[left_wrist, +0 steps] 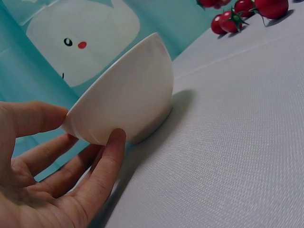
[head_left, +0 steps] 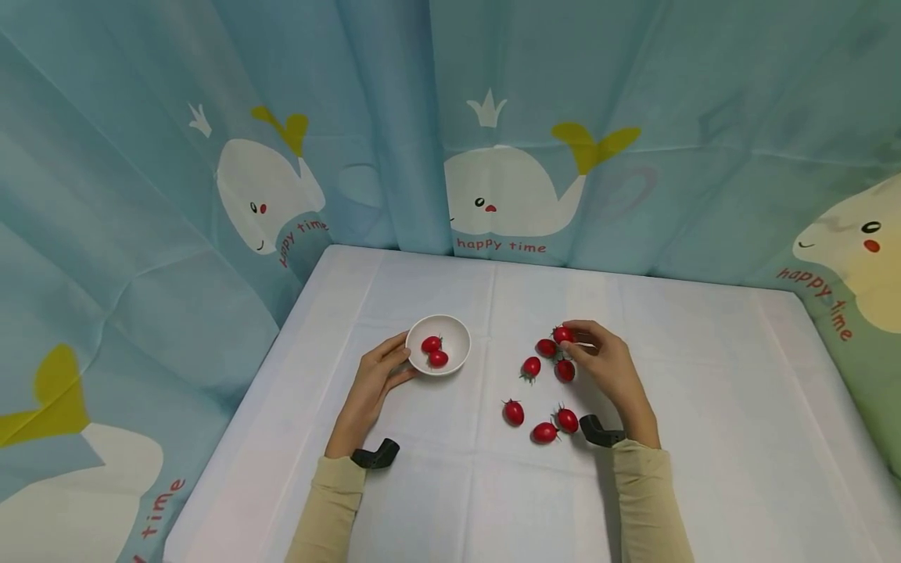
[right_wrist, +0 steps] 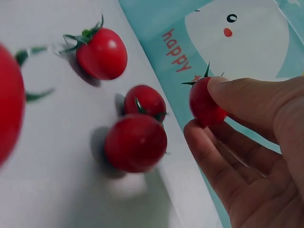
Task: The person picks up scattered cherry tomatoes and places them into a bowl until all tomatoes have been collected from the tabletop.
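Note:
My left hand [head_left: 371,381] holds a small white bowl [head_left: 459,338] from its left side, on the left half of the table. Two red cherry tomatoes [head_left: 438,359] lie inside it. In the left wrist view, thumb and fingers [left_wrist: 102,180] press against the outside of the bowl [left_wrist: 130,88]; its inside is hidden there. My right hand [head_left: 611,369] pinches one cherry tomato [right_wrist: 204,102] with a green stem between thumb and fingertips. Just below and beside that hand lie a tomato [head_left: 546,348] and another tomato [head_left: 565,371].
Nearer the front, loose tomatoes [head_left: 544,432] are scattered between the bowl and my right forearm, and one tomato [head_left: 531,367] lies farther back. A white cloth covers the table [head_left: 732,407]. Blue curtains [head_left: 394,117] with whale prints hang along its back and sides.

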Tool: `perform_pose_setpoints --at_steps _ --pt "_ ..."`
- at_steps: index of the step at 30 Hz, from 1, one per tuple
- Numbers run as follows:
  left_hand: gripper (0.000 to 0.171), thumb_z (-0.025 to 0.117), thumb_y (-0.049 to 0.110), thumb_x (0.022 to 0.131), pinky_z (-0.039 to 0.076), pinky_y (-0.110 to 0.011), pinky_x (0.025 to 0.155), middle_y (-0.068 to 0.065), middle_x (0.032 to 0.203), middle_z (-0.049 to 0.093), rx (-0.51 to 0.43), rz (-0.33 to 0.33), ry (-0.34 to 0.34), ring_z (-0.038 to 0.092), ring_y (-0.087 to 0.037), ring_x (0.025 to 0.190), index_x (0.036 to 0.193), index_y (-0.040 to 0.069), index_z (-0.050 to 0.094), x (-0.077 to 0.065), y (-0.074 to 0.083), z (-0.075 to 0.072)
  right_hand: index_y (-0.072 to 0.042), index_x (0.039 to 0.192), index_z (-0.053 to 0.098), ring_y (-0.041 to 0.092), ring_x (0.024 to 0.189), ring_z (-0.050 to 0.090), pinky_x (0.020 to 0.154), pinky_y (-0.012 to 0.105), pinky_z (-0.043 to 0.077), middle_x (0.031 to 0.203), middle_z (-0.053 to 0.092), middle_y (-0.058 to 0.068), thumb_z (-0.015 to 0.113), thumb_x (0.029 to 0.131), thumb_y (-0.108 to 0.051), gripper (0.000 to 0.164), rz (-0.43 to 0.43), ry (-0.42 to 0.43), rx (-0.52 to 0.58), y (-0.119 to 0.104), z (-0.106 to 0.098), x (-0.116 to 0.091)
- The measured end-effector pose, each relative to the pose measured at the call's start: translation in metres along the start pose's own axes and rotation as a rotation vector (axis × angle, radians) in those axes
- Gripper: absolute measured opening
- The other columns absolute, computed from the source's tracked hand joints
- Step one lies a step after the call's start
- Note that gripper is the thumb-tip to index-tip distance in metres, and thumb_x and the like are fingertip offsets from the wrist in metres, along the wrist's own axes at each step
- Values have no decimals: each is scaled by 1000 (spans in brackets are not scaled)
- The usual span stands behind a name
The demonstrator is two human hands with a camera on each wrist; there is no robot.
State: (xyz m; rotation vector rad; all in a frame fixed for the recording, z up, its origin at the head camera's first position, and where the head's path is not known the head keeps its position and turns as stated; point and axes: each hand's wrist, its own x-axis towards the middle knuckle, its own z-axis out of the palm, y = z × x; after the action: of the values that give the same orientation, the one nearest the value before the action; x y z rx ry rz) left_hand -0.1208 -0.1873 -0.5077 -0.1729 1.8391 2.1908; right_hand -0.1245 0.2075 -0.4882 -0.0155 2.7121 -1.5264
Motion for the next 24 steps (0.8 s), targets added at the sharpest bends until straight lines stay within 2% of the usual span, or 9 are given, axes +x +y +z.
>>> perform_pose_setpoints --at_steps 6,15,24 --pt "51 58 17 108 61 -28 102 -14 158 47 -14 1 -7 53 -24 140 156 7 45 1 -1 -1 -14 138 62 29 127 63 107 36 59 135 67 11 71 101 -26 40 -13 -32 31 -6 8 3" --pt "52 58 16 108 61 -29 103 -15 160 46 -25 0 -12 49 -29 144 157 7 44 0 1 -1 -13 137 64 30 127 64 112 46 55 134 68 13 74 100 -23 40 -31 -55 74 -18 23 8" --pt "49 58 16 108 61 -28 102 -14 157 48 -14 -7 -2 52 -27 141 155 8 47 0 1 0 -12 135 66 27 126 65 109 38 57 133 70 11 74 98 -18 38 -65 -65 126 -30 37 12"
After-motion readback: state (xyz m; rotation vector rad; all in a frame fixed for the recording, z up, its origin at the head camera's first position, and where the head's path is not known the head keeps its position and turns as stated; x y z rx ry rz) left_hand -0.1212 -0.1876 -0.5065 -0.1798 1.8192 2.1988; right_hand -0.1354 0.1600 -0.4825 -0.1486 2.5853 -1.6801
